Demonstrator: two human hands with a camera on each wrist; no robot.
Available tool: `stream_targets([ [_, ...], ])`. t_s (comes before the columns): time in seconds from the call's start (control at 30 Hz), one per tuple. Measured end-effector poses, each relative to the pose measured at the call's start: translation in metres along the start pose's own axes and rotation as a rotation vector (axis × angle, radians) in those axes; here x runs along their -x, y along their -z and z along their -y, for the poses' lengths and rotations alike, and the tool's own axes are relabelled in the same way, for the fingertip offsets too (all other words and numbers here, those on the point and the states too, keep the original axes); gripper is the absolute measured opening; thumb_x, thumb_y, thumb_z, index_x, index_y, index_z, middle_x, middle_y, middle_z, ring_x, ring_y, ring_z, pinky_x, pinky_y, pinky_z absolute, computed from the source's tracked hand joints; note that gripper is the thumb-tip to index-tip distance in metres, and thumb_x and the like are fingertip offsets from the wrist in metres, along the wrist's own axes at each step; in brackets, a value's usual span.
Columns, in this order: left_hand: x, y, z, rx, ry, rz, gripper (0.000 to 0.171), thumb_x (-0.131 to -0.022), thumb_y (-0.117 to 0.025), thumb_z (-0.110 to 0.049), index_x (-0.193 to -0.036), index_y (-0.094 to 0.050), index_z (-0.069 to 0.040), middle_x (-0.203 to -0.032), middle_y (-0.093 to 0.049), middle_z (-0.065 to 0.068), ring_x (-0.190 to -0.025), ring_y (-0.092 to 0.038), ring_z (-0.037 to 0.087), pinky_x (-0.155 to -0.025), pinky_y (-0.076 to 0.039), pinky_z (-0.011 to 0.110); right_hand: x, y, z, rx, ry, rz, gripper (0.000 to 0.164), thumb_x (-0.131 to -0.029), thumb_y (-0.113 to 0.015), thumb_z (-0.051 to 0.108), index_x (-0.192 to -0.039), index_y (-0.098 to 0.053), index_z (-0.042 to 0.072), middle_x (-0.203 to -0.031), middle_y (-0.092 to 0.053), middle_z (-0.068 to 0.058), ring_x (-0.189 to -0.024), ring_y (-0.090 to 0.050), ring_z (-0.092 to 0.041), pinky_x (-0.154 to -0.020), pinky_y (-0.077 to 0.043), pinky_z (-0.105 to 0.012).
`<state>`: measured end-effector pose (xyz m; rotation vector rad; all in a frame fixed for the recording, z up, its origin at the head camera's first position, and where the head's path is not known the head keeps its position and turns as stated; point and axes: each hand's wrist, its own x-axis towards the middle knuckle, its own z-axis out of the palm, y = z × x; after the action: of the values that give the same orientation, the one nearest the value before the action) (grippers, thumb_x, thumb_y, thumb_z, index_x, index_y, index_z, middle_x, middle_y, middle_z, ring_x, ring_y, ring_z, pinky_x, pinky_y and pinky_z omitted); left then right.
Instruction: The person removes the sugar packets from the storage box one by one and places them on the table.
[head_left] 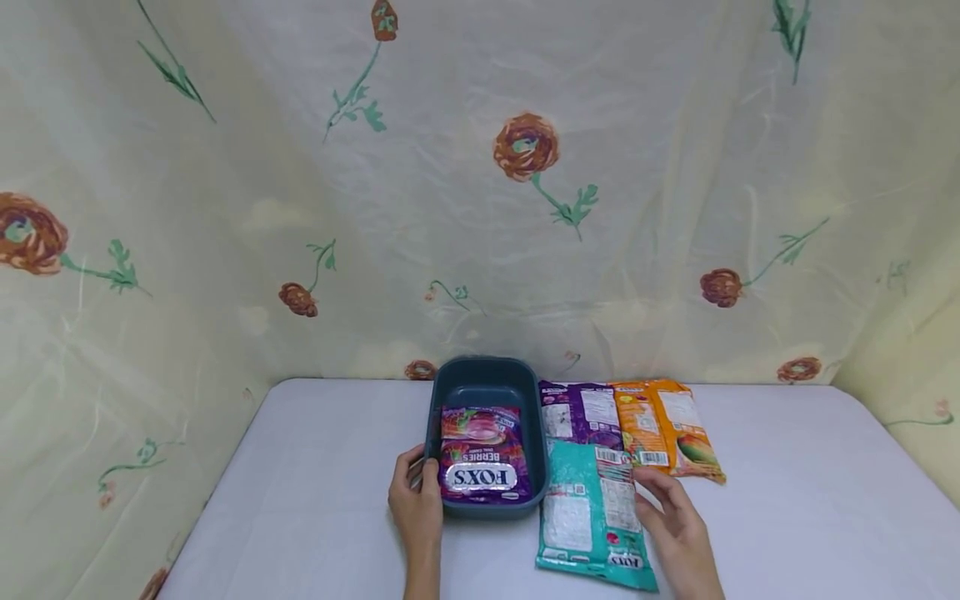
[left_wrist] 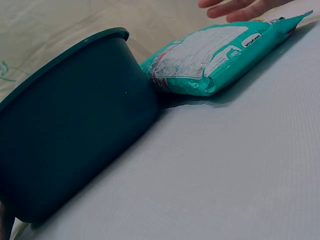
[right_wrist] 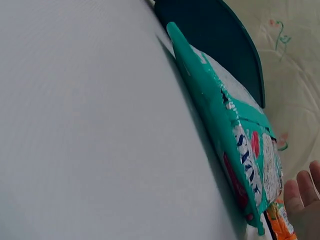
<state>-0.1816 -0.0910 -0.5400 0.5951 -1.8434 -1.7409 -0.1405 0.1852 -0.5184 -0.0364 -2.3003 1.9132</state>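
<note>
A dark blue plastic tub stands on the table with a purple-red bag of Fox's berries candy inside. My left hand holds the tub at its near left side, thumb at the rim and fingers bent against the outer wall. To the right of the tub lies a teal Fox's candy bag, back side up. My right hand is beside its right edge, fingers loosely bent and holding nothing. The left wrist view shows the right fingers just above the teal bag.
Behind the teal bag lie a purple candy bag and an orange candy bag, side by side. A white cloth covers the table. A flowered curtain hangs at the back, close behind the tub.
</note>
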Motion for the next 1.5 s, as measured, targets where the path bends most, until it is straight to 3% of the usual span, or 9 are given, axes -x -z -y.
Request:
stream_targets([
  [0.2, -0.001, -0.002, 0.000, -0.002, 0.011, 0.005, 0.022, -0.087, -0.057, -0.009, -0.108, -0.066, -0.008, -0.109, -0.067, 0.013, -0.099, -0.063, 0.024, -0.073, -0.045, 0.010, -0.003, -0.007, 0.008, 0.008, -0.080, 0.057, 0.045, -0.098, -0.050, 0.023, -0.138, -0.036, 0.006, -0.141, -0.040, -0.007, -0.115, -0.040, 0.015, -0.090, -0.040, -0.005],
  [0.47, -0.001, -0.004, 0.002, -0.017, 0.021, 0.011, 0.023, -0.088, -0.057, -0.010, -0.109, -0.065, -0.010, -0.111, -0.067, 0.012, -0.100, -0.062, 0.023, -0.082, -0.052, 0.029, -0.010, -0.020, 0.024, -0.015, -0.036, 0.158, 0.045, -0.098, -0.049, 0.027, -0.137, -0.037, 0.009, -0.142, -0.040, -0.009, -0.118, -0.045, 0.009, -0.090, -0.042, -0.008],
  [0.73, 0.001, -0.002, 0.000, -0.018, 0.032, 0.009, 0.022, -0.088, -0.057, -0.009, -0.108, -0.066, -0.010, -0.110, -0.068, 0.012, -0.100, -0.063, 0.023, -0.075, -0.045, 0.012, -0.012, -0.042, 0.034, -0.095, -0.029, 0.207, 0.045, -0.097, -0.051, 0.023, -0.137, -0.036, 0.009, -0.142, -0.039, -0.008, -0.122, -0.046, 0.003, -0.093, -0.042, -0.012],
  [1.0, -0.002, -0.001, 0.000, 0.012, 0.013, -0.001, 0.022, -0.086, -0.058, -0.007, -0.106, -0.067, -0.009, -0.108, -0.068, 0.012, -0.098, -0.063, 0.023, -0.074, -0.045, 0.012, -0.015, -0.061, 0.045, -0.200, 0.077, 0.330, 0.046, -0.096, -0.051, 0.015, -0.138, -0.034, 0.005, -0.146, -0.034, -0.016, -0.129, -0.045, -0.009, -0.098, -0.043, -0.019],
  [1.17, -0.002, -0.001, 0.000, 0.015, 0.010, 0.003, 0.022, -0.086, -0.058, -0.007, -0.106, -0.067, -0.008, -0.108, -0.068, 0.013, -0.099, -0.063, 0.024, -0.074, -0.045, 0.011, -0.017, -0.074, 0.052, -0.212, 0.084, 0.405, 0.049, -0.096, -0.051, 0.013, -0.141, -0.033, 0.008, -0.150, -0.031, -0.010, -0.140, -0.032, -0.026, -0.104, -0.038, -0.024],
  [1.37, -0.001, 0.000, 0.000, 0.005, 0.019, 0.005, 0.023, -0.086, -0.058, -0.007, -0.107, -0.066, -0.009, -0.109, -0.068, 0.012, -0.099, -0.063, 0.023, -0.075, -0.044, 0.010, -0.023, -0.088, 0.059, -0.160, 0.051, 0.385, 0.048, -0.095, -0.054, 0.022, -0.140, -0.037, 0.017, -0.151, -0.033, -0.003, -0.143, -0.027, -0.023, -0.110, -0.031, -0.033],
  [1.5, -0.001, 0.000, 0.000, 0.002, 0.023, 0.002, 0.023, -0.086, -0.058, -0.007, -0.107, -0.066, -0.009, -0.109, -0.067, 0.011, -0.099, -0.063, 0.023, -0.075, -0.044, 0.011, -0.028, -0.094, 0.062, -0.115, 0.025, 0.355, 0.046, -0.095, -0.053, 0.014, -0.138, -0.039, 0.017, -0.150, -0.034, -0.003, -0.143, -0.027, -0.022, -0.112, -0.027, -0.040],
])
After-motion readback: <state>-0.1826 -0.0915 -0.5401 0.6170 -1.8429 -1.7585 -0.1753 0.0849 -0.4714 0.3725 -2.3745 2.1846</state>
